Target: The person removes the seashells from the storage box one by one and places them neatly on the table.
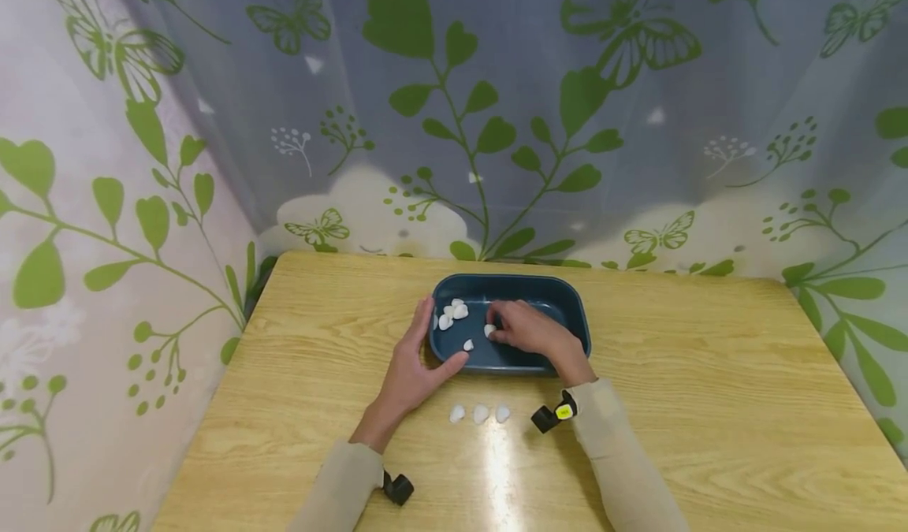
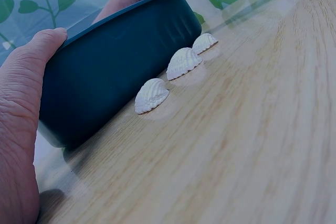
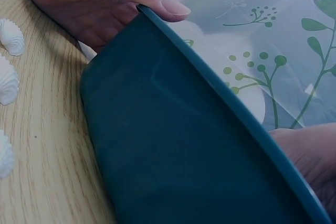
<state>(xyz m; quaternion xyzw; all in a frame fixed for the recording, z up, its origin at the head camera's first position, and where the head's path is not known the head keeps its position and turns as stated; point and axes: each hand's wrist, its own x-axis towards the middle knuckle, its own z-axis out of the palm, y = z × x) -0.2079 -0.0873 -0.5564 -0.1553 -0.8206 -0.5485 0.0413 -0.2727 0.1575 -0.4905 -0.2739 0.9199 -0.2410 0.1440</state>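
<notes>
A dark blue rectangular plastic tub (image 1: 511, 371) sits on the table. My left hand (image 1: 411, 374) grips its near left corner, the thumb (image 3: 176, 8) over the rim and the fingers along the left side. My right hand (image 1: 528, 329) reaches into the tub, its fingertips pinching a white seashell (image 1: 489, 330). Inside at the left lies a cluster of several white seashells (image 1: 459, 310); a single seashell (image 1: 468, 345) lies near my left thumb. In front of the tub three ribbed seashells stand in a row: left (image 2: 151, 96), middle (image 2: 184, 64) and right (image 2: 205, 43). Both wrist views hide the tub's inside.
The wooden table (image 1: 695, 406) reaches back to a curtain (image 1: 496, 122) printed with green leaves and butterflies, which also hangs along the left side. Small black cameras are strapped at the left wrist (image 1: 399, 489) and right wrist (image 1: 546, 418).
</notes>
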